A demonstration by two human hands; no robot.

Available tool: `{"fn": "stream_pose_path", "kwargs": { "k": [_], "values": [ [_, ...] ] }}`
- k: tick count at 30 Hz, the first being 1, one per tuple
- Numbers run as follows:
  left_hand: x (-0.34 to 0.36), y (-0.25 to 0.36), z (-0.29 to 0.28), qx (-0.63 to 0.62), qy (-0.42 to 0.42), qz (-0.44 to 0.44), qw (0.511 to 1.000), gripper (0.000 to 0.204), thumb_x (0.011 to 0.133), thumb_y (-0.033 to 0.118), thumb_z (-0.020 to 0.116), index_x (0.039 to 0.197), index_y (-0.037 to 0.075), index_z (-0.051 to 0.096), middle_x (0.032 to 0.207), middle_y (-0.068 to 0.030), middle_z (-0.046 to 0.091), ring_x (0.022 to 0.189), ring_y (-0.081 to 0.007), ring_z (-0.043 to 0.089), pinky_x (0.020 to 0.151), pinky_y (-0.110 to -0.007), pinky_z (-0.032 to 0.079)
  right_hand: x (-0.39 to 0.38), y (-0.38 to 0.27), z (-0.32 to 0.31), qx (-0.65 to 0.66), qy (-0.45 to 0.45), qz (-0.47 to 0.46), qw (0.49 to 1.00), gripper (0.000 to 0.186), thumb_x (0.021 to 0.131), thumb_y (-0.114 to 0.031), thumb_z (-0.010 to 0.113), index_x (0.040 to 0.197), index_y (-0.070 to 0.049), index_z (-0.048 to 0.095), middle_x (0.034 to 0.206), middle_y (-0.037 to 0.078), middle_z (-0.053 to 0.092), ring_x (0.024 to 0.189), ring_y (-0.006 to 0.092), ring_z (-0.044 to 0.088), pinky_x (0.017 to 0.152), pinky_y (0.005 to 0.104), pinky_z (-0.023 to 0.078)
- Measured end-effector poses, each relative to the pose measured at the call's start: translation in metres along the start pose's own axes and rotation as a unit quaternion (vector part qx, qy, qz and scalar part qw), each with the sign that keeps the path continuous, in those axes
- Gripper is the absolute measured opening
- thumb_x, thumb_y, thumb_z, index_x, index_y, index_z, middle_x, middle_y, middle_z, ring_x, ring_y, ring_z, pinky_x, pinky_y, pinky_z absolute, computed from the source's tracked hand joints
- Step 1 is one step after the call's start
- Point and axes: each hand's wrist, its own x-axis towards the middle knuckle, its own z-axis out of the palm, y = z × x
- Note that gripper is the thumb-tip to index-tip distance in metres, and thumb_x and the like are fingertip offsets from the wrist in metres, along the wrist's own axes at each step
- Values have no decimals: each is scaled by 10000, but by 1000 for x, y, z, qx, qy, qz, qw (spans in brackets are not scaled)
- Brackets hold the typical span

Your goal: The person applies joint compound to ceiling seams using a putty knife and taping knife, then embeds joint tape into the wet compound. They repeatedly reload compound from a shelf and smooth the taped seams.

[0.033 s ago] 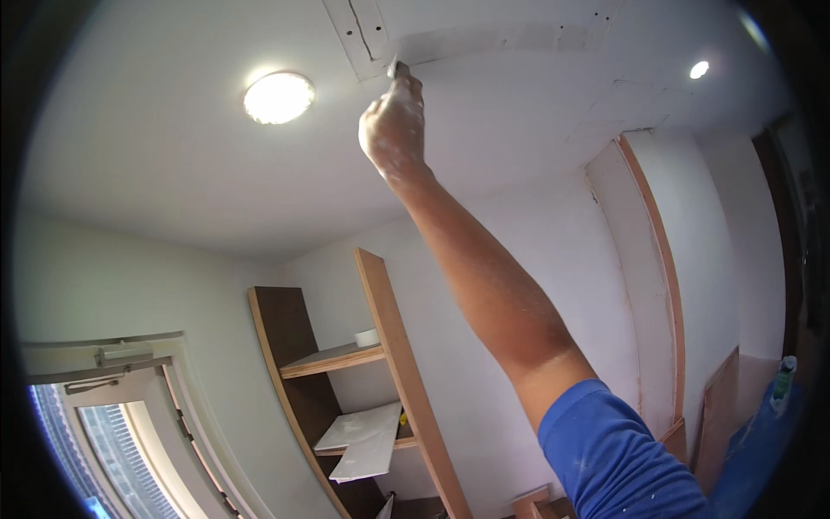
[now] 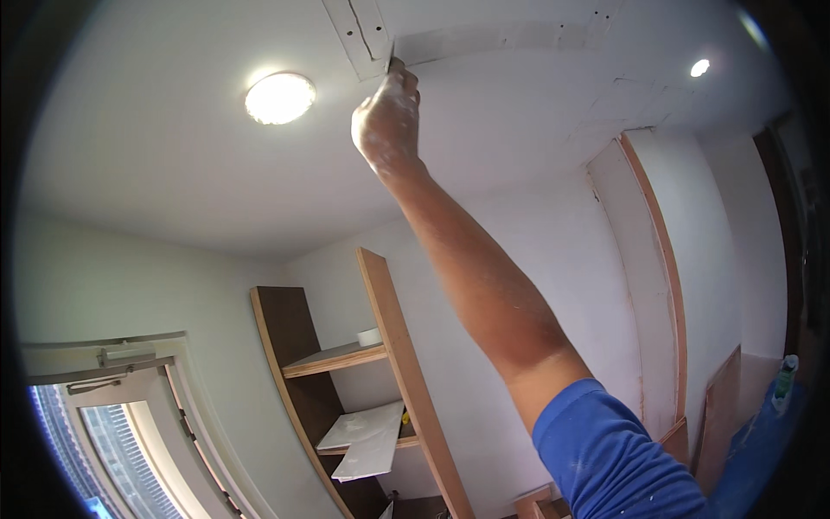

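Observation:
My right hand (image 2: 386,121), dusted white, is raised to the ceiling on an outstretched arm with a blue sleeve. It is closed around the handle of a small putty knife (image 2: 391,57), whose blade touches the ceiling at the end of a grey filled strip (image 2: 501,38). Just left of the blade, a ceiling panel (image 2: 356,26) shows a seam and screw holes. My left hand is out of the picture.
A round ceiling lamp (image 2: 279,97) is lit at the left and a small spotlight (image 2: 699,67) at the right. Below stand a wooden shelf unit (image 2: 393,346) with white sheets (image 2: 367,432), a window (image 2: 95,432), and boards (image 2: 648,259) leaning on the wall.

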Motion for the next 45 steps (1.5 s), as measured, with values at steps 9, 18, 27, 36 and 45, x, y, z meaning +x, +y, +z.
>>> {"fn": "stream_pose_path", "kwargs": {
  "k": [9,18,27,36,45],
  "values": [
    [-55,-131,80,106,-79,-64,989,321,1028,224,471,1142,0,671,967,-314,694,923,-510,678,802,-592,537,-4,-17,120,-281,77,-86,953,597,863,-125,653,1356,161,475,1378,360,449,1201,432,461,1089,518,390],
    [-120,-62,19,-6,80,-202,976,349,986,264,535,1037,-66,638,1125,-399,647,1022,-561,632,906,-632,470,-55,45,26,-209,-28,-231,950,584,811,15,563,1358,164,422,1110,285,574,1074,417,582,966,455,505],
    [-42,-18,6,-639,-122,-133,748,287,980,133,636,1203,-24,546,838,-131,643,535,-178,604,477,-288,505,-285,-7,-250,134,-596,-93,787,754,765,152,530,1471,-112,503,1424,197,518,1281,401,537,1071,463,484],
    [-6,14,48,-638,-342,-136,676,349,979,126,649,1280,-23,556,841,-114,653,529,-162,592,453,-271,466,-404,3,-379,128,-823,175,525,918,808,140,590,1584,-308,392,1614,127,380,1398,336,497,1136,407,501],
    [41,14,83,-591,-349,-142,713,352,944,152,666,1214,-44,552,769,-155,637,461,-186,575,411,-292,474,-404,30,-412,96,-532,626,562,624,979,56,595,1561,-9,380,1331,117,624,1242,195,583,1060,319,456]
  ]
}}
